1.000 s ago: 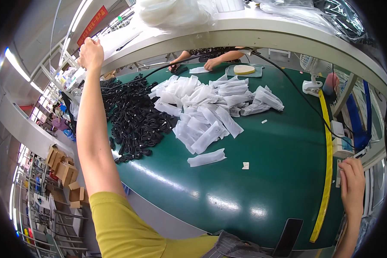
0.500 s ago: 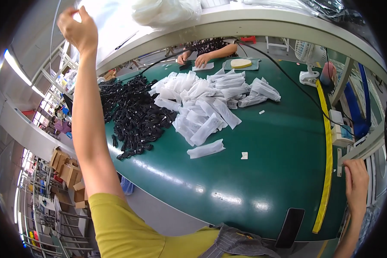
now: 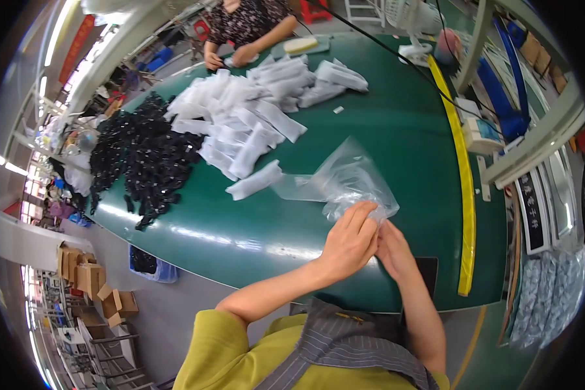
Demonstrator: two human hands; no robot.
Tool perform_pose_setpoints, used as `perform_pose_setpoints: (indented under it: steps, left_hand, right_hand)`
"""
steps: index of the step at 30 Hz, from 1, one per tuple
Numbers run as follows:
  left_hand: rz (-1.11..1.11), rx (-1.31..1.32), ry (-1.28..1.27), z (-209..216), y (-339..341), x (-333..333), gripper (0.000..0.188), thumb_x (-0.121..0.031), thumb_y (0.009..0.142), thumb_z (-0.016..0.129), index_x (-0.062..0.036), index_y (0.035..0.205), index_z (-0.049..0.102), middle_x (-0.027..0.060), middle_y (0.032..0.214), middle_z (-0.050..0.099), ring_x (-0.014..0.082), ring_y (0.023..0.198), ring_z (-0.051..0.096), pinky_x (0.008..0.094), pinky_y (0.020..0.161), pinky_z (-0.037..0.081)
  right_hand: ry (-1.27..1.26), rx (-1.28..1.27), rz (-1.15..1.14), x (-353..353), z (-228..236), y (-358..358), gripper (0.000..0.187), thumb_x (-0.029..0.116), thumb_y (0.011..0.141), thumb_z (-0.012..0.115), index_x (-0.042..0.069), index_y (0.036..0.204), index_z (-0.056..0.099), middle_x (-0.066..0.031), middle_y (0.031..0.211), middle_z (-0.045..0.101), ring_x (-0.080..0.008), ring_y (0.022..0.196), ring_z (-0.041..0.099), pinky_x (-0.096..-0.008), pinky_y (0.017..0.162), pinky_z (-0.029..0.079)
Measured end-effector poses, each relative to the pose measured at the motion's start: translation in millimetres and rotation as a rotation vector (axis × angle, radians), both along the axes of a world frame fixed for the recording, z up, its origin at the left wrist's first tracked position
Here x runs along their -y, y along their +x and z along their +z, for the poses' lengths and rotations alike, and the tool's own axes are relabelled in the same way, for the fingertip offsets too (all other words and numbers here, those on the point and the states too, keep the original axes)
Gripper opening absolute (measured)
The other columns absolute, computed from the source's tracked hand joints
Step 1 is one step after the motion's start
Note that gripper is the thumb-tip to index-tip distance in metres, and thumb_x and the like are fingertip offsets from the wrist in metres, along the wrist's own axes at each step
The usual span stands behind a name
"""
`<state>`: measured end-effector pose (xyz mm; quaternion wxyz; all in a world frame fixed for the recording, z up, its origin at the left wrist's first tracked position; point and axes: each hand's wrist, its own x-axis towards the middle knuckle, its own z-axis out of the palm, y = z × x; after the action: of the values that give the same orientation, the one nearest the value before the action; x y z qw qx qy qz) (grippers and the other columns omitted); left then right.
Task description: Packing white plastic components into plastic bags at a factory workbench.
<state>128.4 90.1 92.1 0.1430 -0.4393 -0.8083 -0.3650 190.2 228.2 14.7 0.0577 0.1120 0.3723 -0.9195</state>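
Both my hands meet over the front of the green table, closed on the edge of a clear plastic bag (image 3: 352, 174). My left hand (image 3: 352, 242) pinches it from the left, knuckles up. Beside it, my right hand (image 3: 394, 249) grips the bag's near edge, its fingertips partly hidden behind the left hand. The thin, crumpled bag spreads away from me, one corner reaching toward a single white packet (image 3: 255, 181). Farther off lies a heap of similar white packets (image 3: 240, 107). Left of that heap is a pile of black bundled cords (image 3: 146, 153).
A dark phone (image 3: 428, 272) lies partly hidden by my right forearm. Yellow tape (image 3: 463, 195) runs along the right side of the green table (image 3: 396, 153). Across the table a co-worker's hands (image 3: 231, 58) are busy near a pale yellow pad (image 3: 300, 45). A metal post (image 3: 539, 146) stands at right.
My left hand has come down from the raised shelf, and my right hand has left the table's right edge. Both now hold a clear bag; the view has tilted and shifted.
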Motion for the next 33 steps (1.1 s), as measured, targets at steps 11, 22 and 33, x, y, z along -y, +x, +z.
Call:
perform_pose_setpoints:
  steps: [11, 22, 33]
  left_hand:
    - [-0.265, 0.101, 0.244, -17.3, 4.5, 7.6, 0.025, 0.006, 0.073, 0.067, -0.0047, 0.095, 0.068, 0.015, 0.105, 0.066, 0.0332, 0.098, 0.063, 0.039, 0.083, 0.051]
    - [-0.099, 0.713, 0.059, -35.9, 18.8, -31.1, 0.034, -0.011, 0.087, 0.068, 0.0029, 0.116, 0.056, 0.0205, 0.104, 0.061, 0.0368, 0.091, 0.064, 0.0383, 0.083, 0.051]
    - [-0.005, 1.458, 0.496, -26.2, -41.8, 7.1, 0.015, -0.019, 0.101, 0.054, -0.0045, 0.102, 0.055, -0.0006, 0.067, 0.055, 0.009, 0.062, 0.055, 0.0271, 0.062, 0.048]
  right_hand:
    - [-0.094, -0.012, -0.612, -34.9, -24.0, 13.6, 0.023, 0.023, 0.098, 0.061, 0.008, 0.114, 0.059, -0.0056, 0.105, 0.063, -0.0179, 0.098, 0.062, -0.0358, 0.087, 0.051]
    - [0.591, 0.01, -0.505, -15.9, 22.8, 25.5, 0.011, 0.015, 0.094, 0.063, 0.005, 0.096, 0.059, -0.001, 0.089, 0.062, -0.0098, 0.08, 0.058, -0.0248, 0.074, 0.048]
    - [1.752, -0.113, -0.599, -47.0, 67.9, 52.7, 0.011, 0.0, 0.092, 0.056, -0.002, 0.103, 0.057, -0.0184, 0.111, 0.059, -0.0283, 0.103, 0.059, -0.0365, 0.089, 0.047]
